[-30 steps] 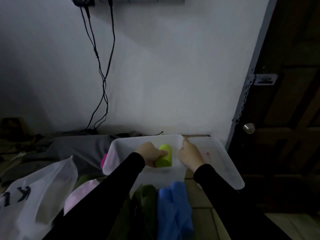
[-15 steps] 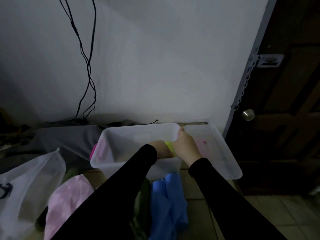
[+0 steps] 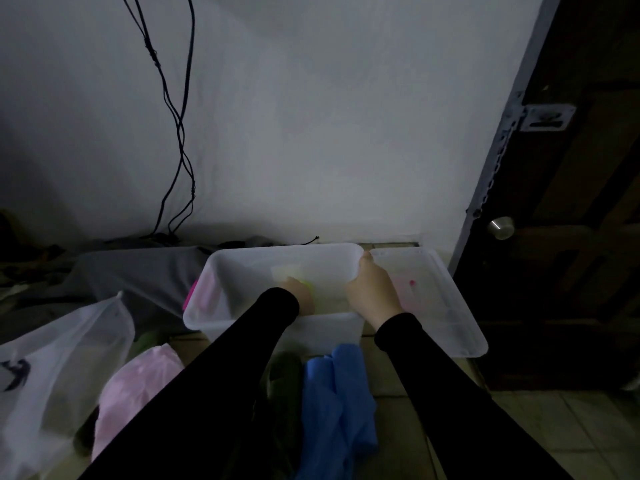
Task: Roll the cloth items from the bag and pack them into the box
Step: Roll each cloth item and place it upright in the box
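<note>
Dim room, tiled floor (image 3: 391,372) against a white wall (image 3: 311,133), dark door (image 3: 571,237) on the right. The translucent white plastic box (image 3: 242,268) sits on the floor, long axis running left to right. Left hand (image 3: 299,296) is down inside it on the lime-green rolled cloth (image 3: 308,289); whether its fingers are clenched, I cannot tell. Right hand (image 3: 372,292) grasps the box's right rim, fingers curled over the edge. The clear lid (image 3: 450,306) lies touching that side. Nearer: crumpled blue cloth (image 3: 336,403), pink cloth (image 3: 138,386), white plastic bag (image 3: 59,375) at left.
</note>
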